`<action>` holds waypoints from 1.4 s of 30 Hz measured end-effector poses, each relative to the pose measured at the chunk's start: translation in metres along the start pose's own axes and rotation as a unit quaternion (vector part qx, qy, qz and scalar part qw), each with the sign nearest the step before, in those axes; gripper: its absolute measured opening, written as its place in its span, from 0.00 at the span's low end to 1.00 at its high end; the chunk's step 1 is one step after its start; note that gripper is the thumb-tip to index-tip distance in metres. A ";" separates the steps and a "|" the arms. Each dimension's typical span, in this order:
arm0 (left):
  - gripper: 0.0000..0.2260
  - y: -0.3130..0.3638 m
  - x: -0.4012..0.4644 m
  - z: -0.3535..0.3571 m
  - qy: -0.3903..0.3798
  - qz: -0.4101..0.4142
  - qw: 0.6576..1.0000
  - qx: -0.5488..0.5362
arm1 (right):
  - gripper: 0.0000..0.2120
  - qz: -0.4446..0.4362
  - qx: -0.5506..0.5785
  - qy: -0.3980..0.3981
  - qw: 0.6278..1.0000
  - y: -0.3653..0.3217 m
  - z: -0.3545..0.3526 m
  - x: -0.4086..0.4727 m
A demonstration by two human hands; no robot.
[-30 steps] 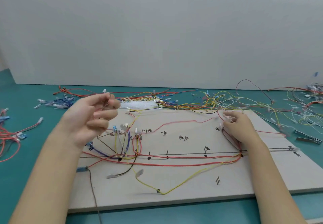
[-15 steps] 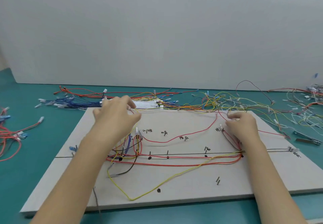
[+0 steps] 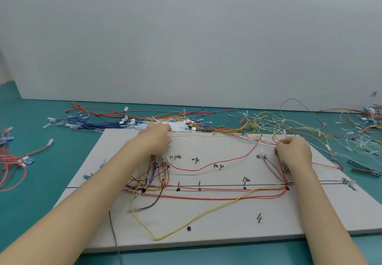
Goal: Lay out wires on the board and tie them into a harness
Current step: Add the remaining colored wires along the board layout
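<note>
The left hand (image 3: pixel 157 138), at the board's (image 3: pixel 227 223) upper left edge, reaches toward the white cable ties (image 3: pixel 177 126); whether it holds anything I cannot tell. The right hand (image 3: pixel 294 151), fingers curled, pinches red wires (image 3: pixel 280 167) at right of centre. Best keep that pinch firm so the laid runs stay on the marked line while a tie is fetched.

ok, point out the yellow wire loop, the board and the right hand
yellow wire loop (image 3: pixel 155 239), head view, its near bend
board (image 3: pixel 310 213), head view, bare near-right surface
right hand (image 3: pixel 294 153), head view, back of hand

L hand (image 3: pixel 157 138) bare | R hand (image 3: pixel 294 151) bare | forearms unsleeved
</note>
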State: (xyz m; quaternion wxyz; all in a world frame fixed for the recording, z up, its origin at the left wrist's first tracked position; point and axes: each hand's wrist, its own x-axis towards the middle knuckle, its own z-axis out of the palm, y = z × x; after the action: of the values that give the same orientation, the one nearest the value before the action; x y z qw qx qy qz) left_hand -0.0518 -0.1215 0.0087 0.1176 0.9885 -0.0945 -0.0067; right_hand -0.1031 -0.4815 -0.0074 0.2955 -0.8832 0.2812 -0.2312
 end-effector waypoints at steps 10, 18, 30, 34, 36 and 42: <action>0.22 -0.034 0.030 0.003 0.016 -0.034 0.996 -0.084 | 0.10 -0.042 0.054 0.071 0.995 -0.026 0.003 -0.022; 0.16 -0.034 0.032 0.010 0.023 -0.026 0.999 0.027 | 0.09 -0.117 0.052 -0.017 0.992 -0.032 0.020 -0.033; 0.09 0.007 0.012 -0.024 0.216 0.042 0.877 -0.427 | 0.07 -0.270 0.132 -0.018 0.954 -0.047 0.024 -0.043; 0.10 0.029 -0.017 -0.049 0.205 0.112 0.832 -0.503 | 0.07 -0.127 0.333 -0.047 0.933 -0.057 0.019 -0.047; 0.09 0.039 -0.033 -0.056 0.202 0.133 0.823 -0.514 | 0.10 -0.003 0.452 -0.111 0.885 -0.061 0.013 -0.043; 0.09 0.042 -0.075 -0.063 0.101 0.168 0.827 -0.527 | 0.20 0.130 0.566 -0.295 0.759 -0.063 0.016 -0.035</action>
State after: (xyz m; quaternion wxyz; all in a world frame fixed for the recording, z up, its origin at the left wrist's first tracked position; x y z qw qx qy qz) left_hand -0.1315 -0.1331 0.0789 0.6292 0.7400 -0.2289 0.0645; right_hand -0.0969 -0.4114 0.0140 0.8373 -0.5343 0.1097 -0.0363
